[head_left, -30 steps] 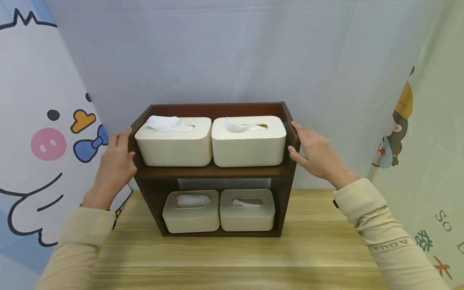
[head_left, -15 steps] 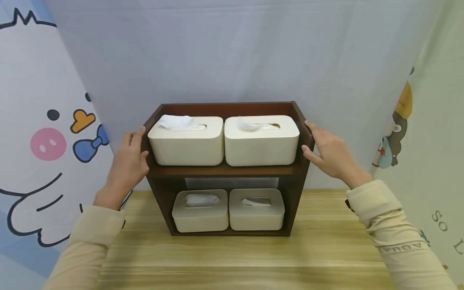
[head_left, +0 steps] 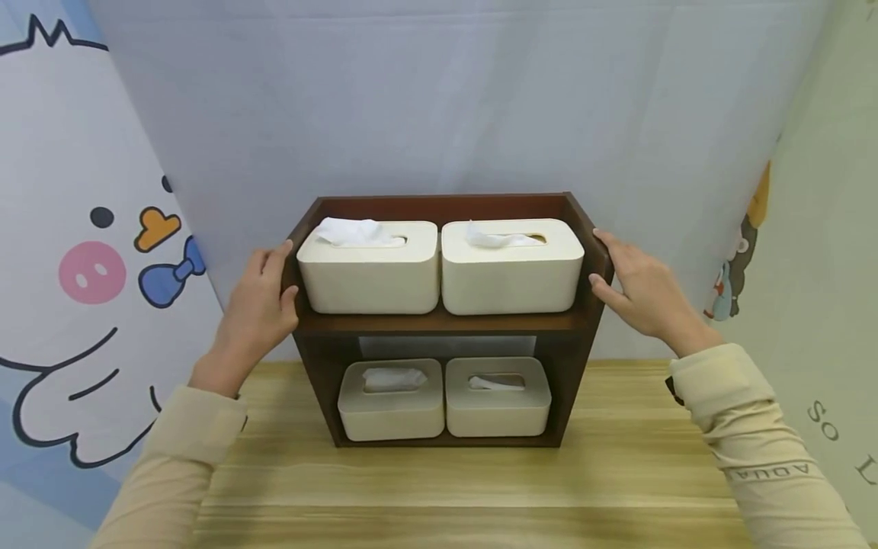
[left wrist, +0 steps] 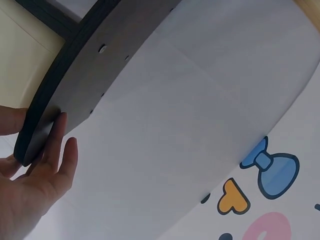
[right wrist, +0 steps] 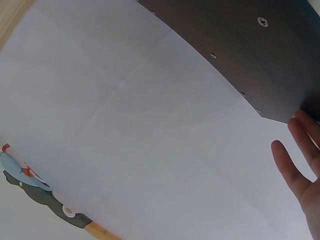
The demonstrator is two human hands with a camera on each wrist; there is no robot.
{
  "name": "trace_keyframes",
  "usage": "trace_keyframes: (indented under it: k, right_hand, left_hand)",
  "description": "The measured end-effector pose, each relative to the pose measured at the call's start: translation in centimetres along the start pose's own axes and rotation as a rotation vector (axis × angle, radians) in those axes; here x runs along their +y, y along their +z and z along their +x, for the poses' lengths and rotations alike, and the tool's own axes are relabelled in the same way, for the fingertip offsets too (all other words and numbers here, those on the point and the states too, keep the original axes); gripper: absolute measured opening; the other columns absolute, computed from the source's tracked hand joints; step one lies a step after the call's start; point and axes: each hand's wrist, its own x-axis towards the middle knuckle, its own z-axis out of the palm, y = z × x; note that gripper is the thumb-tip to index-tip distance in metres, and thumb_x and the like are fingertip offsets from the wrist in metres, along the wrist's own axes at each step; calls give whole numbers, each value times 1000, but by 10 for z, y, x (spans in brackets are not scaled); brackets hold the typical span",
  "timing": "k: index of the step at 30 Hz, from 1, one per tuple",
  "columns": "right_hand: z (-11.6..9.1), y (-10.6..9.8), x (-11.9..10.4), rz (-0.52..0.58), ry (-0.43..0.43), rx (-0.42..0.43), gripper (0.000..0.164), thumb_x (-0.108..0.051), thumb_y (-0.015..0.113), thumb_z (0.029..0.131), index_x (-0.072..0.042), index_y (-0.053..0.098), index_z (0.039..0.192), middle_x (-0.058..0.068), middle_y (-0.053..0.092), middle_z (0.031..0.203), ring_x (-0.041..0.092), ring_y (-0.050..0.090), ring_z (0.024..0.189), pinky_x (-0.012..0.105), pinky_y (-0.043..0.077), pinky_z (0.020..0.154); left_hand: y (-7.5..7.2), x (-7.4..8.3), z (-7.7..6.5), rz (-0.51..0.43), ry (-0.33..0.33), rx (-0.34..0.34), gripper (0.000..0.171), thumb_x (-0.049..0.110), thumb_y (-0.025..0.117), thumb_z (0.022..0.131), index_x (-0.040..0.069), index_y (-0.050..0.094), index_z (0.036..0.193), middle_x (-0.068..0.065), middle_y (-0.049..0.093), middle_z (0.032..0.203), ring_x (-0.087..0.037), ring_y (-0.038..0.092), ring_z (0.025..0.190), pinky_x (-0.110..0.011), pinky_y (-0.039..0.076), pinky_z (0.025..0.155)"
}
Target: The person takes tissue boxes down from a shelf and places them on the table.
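A dark brown two-tier shelf (head_left: pixel 439 324) stands on the wooden table in the head view. My left hand (head_left: pixel 257 313) holds its left side panel near the top. In the left wrist view the thumb is on one face of that panel (left wrist: pixel 85 65) and the fingers lie along the outer face. My right hand (head_left: pixel 645 290) holds the right side panel, thumb at the front edge and fingers on the outside. Two cream tissue boxes (head_left: pixel 366 286) (head_left: pixel 511 286) sit side by side on the upper tier. Two more cream tissue boxes (head_left: pixel 391 419) (head_left: pixel 498 418) fill the lower tier.
The wooden tabletop (head_left: pixel 466 488) extends in front of the shelf and to both sides. Behind it hangs a pale cloth backdrop (head_left: pixel 439 99). A cartoon-printed sheet (head_left: pixel 89 343) is on the left and a greenish printed sheet (head_left: pixel 809 305) on the right.
The shelf with its tissue boxes has slid to the right across the table. Both hands have moved right along with it, keeping their places on the side panels.
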Motion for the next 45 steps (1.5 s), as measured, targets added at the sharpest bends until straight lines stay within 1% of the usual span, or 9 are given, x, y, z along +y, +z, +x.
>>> trace_keyframes:
  k: [7,13,19,25,26,31,38,42,45]
  right_hand:
    - [-1,4,5,-1,17,17,57,-26,47,93,-6,28,143,28,47,130,46,49,110,61,43,83]
    - [-1,5,4,2,26,26,57,-26,47,93,-7,28,143,27,48,129,44,51,107,60,45,77]
    - [1,2,0,12,35,39,58,-22,51,89,-6,31,141,26,49,127,42,52,106,57,47,74]
    - [5,-4,-3,15,15,38,58,-19,55,86,-3,35,139,26,47,130,43,46,114,60,45,79]
    - [5,-5,-3,14,11,37,58,-19,56,86,-2,36,138,25,46,130,43,45,115,60,44,81]
    - [9,-9,-2,2,-16,26,57,-24,59,86,-1,39,135,23,46,130,42,43,114,60,40,87]
    - [25,-19,-14,-39,-58,39,60,-32,59,86,-2,40,135,21,43,134,42,39,118,59,34,94]
    - [40,-26,-27,-80,-91,-6,63,-37,57,87,-3,37,137,19,43,135,41,38,122,59,32,97]
    - [53,-27,-37,-94,-106,-70,66,-41,54,88,-4,35,139,19,41,138,40,36,124,58,30,100]
  left_hand:
    - [1,-1,1,10,28,-15,58,-4,54,83,-5,34,137,-30,44,116,-44,53,86,-52,48,70]
    - [-2,-5,2,37,41,-88,59,0,51,85,-6,29,139,-31,43,121,-45,52,95,-53,48,76]
    - [-8,-9,5,101,89,-150,58,5,49,89,-5,26,141,-32,43,125,-46,53,98,-54,48,76]
    - [-11,-10,14,185,147,-130,48,9,44,93,-6,34,137,-31,47,124,-45,53,101,-55,47,76]
    - [-11,-11,16,196,151,-126,46,10,43,93,-6,36,136,-30,48,124,-46,52,104,-56,46,78]
    - [-10,-14,24,249,126,-147,42,16,37,97,-3,40,135,-26,48,128,-45,49,111,-60,43,85]
    - [-7,-17,31,249,95,-190,43,19,32,98,1,39,137,-23,44,135,-42,42,121,-60,36,96]
    - [-5,-18,34,253,87,-179,43,19,31,98,1,40,136,-22,44,136,-42,41,121,-59,35,97]
    - [-3,-19,35,259,92,-161,42,17,32,97,1,42,134,-22,45,134,-42,42,121,-58,36,97]
